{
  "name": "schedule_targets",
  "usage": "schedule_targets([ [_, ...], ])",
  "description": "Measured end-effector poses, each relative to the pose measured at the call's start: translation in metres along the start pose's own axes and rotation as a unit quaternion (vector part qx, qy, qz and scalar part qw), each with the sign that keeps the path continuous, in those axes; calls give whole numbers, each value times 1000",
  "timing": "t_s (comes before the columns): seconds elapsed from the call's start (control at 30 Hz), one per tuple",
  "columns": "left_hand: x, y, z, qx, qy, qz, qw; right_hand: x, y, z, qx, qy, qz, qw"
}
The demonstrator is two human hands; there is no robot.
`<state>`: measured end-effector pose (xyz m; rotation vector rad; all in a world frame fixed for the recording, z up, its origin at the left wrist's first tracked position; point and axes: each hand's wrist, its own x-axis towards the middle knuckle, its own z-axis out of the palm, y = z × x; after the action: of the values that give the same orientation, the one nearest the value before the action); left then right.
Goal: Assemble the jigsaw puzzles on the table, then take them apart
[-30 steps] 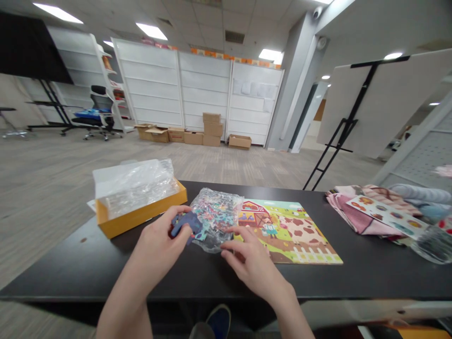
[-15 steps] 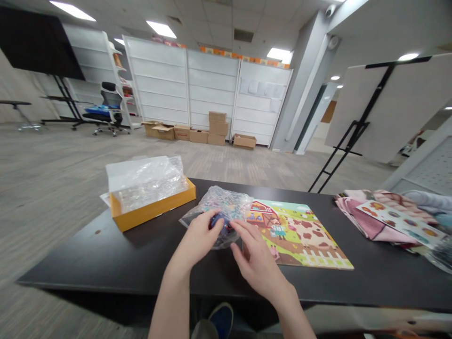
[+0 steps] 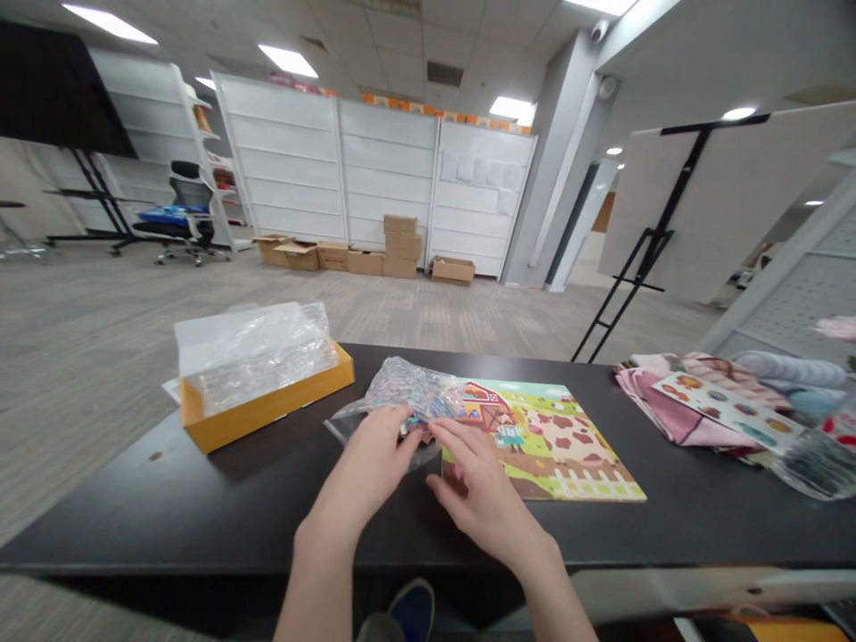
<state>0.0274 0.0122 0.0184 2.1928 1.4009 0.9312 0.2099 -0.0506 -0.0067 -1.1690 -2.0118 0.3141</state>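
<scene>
A clear plastic bag of jigsaw pieces (image 3: 405, 392) lies on the black table (image 3: 201, 499), its right end resting on a farm picture puzzle board (image 3: 548, 441). My left hand (image 3: 371, 459) rests on the bag's near edge with its fingers curled and pinching the plastic. My right hand (image 3: 478, 486) meets it from the right, its fingertips pinching the same edge of the bag. The small piece that was in my left hand is hidden.
An open yellow box (image 3: 258, 388) holding crumpled clear plastic stands at the left of the table. Folded pink cloths (image 3: 675, 401) with a sticker sheet (image 3: 732, 410) lie at the right. An easel with a white board (image 3: 642, 241) stands behind the table.
My left hand moved right from beside the bag, where it held a dark blue piece, onto the bag's near edge. Both hands now meet at the bag.
</scene>
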Motion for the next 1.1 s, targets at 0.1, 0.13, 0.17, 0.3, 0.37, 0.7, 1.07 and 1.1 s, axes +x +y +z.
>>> schedule_targets([
  [0.1, -8, -11, -28, -2, 19, -42, 999, 1, 2, 0, 0, -17, -2, 1000],
  [0.13, -10, -16, -34, 40, 76, -68, 994, 1, 2, 0, 3, -29, -1, 1000],
  [0.17, -11, -23, -39, 90, 131, -92, 983, 1, 1, -1, 8, -41, 1, 999],
  [0.3, -15, -49, -41, 149, 39, -139, 978, -1, -2, -6, 30, -83, 30, 996],
  [0.37, -15, -59, -39, 129, -31, -165, 977, -2, -1, -7, 17, -90, 65, 994],
  [0.7, -20, -74, -47, -39, -64, -144, 987, 3, 12, 8, -128, 17, 155, 979],
  [1.07, -23, -20, -69, -309, -111, -90, 940, -30, -37, 19, 288, -49, 342, 893],
  [1.1, -23, -17, -69, -310, -116, -81, 940, -31, -46, 25, 346, -50, 354, 868],
])
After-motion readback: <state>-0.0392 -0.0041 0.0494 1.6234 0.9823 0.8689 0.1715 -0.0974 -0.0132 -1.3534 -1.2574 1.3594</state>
